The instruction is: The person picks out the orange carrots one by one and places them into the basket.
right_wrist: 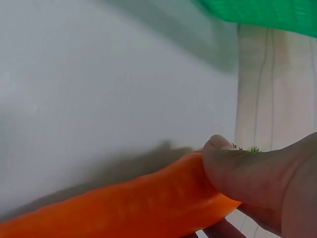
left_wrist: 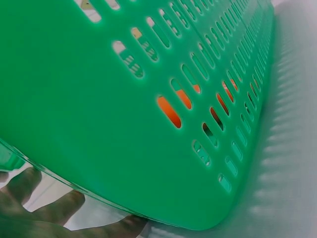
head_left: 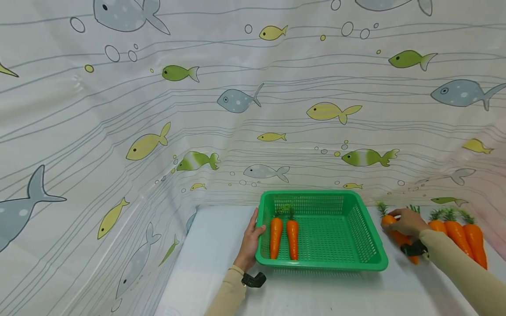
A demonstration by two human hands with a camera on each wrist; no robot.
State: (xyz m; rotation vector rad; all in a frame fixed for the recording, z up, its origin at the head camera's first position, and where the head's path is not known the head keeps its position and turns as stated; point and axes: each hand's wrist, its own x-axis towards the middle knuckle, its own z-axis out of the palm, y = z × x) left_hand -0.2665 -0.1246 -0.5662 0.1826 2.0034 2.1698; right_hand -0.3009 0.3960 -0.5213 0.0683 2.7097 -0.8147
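Note:
My left hand (head_left: 250,241) is at the left side of a green plastic basket (head_left: 320,266), thumb on the rim. In the left wrist view its fingertips (left_wrist: 74,197) touch the rim from outside. Two orange carrots (head_left: 276,237) with green tops lie side by side inside, at the basket's left. To the right of the basket, my right hand (head_left: 409,222) grips another carrot (right_wrist: 143,201) near its leafy end, the thumb across it in the right wrist view. Whether this carrot touches the table cannot be told.
Several more carrots (head_left: 458,237) lie at the table's right, partly behind my right forearm. The white table (head_left: 213,245) ends at the back against a fish-patterned curtain (head_left: 237,145), which also hangs along both sides.

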